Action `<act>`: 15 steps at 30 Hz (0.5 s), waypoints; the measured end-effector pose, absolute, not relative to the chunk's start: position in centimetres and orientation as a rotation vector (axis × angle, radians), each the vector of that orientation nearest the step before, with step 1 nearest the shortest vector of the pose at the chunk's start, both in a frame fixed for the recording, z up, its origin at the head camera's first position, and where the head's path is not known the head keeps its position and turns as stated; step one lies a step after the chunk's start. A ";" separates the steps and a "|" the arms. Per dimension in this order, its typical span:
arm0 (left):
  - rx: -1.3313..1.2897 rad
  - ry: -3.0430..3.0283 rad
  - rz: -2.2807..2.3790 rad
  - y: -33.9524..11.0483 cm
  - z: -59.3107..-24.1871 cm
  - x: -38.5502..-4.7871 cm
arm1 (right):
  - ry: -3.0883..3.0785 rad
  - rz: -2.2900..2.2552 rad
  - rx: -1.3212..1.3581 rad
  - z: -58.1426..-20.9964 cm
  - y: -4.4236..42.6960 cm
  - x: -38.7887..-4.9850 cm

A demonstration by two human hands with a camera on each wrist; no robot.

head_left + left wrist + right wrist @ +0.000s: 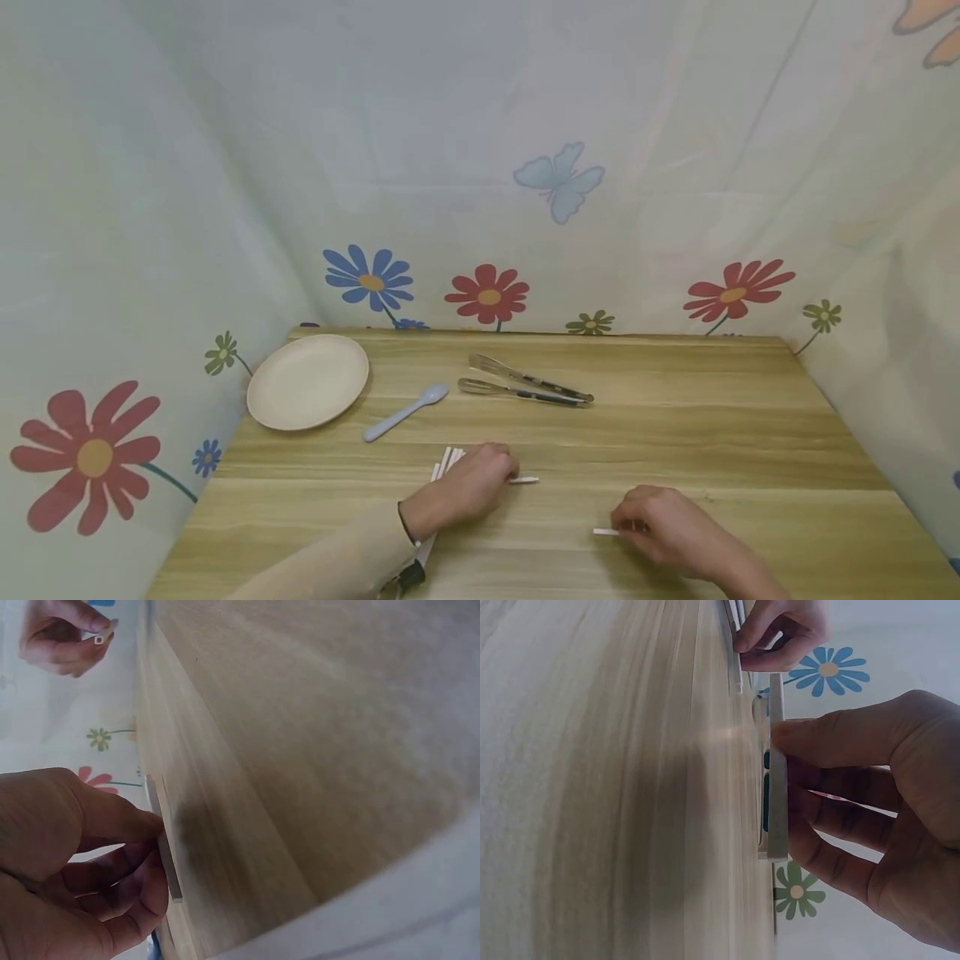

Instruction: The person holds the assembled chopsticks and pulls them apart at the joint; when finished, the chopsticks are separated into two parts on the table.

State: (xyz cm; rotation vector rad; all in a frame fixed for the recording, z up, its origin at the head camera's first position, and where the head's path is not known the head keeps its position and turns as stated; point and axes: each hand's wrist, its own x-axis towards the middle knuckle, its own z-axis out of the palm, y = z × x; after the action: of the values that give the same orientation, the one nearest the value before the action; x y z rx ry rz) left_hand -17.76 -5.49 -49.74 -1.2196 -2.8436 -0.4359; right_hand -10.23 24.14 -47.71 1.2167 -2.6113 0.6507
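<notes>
My left hand [474, 485] pinches a slim white stick [527, 480] close to the tabletop, left of the middle. In the left wrist view, the thumb and fingers hold that stick along its length. To the right, my right hand [671, 532] pinches another short white stick [604, 532] between thumb and fingertips. This second stick shows a square, hollow-looking end in the left wrist view, and the right wrist view has it just above the table. Several more white sticks [448, 457] lie beside and partly under my left forearm, which hides some of them.
At the back left of the wooden table [712, 400] is a round pale plate [309, 383]. A light blue spoon [405, 413] lies to its right, then metal tongs [536, 390] with black handles. A flower-printed curtain [630, 225] hangs behind the table and at its sides.
</notes>
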 end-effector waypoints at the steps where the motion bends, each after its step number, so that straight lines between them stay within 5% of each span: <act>1: -1.219 -2.843 -0.432 -5.5 -49.8 -17.7 | -2.612 0.651 1.217 -47.7 24.1 -10.2; 15: -1.206 -2.876 -0.437 -5.6 -50.0 -17.5 | -2.679 0.649 1.215 -48.2 24.2 -9.9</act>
State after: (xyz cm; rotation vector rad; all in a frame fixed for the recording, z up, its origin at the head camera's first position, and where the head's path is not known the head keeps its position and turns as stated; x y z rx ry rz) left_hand -17.50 -5.56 -49.98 -1.2064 -2.8761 -0.4366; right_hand -9.88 24.18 -48.23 1.2151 -2.6787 0.6491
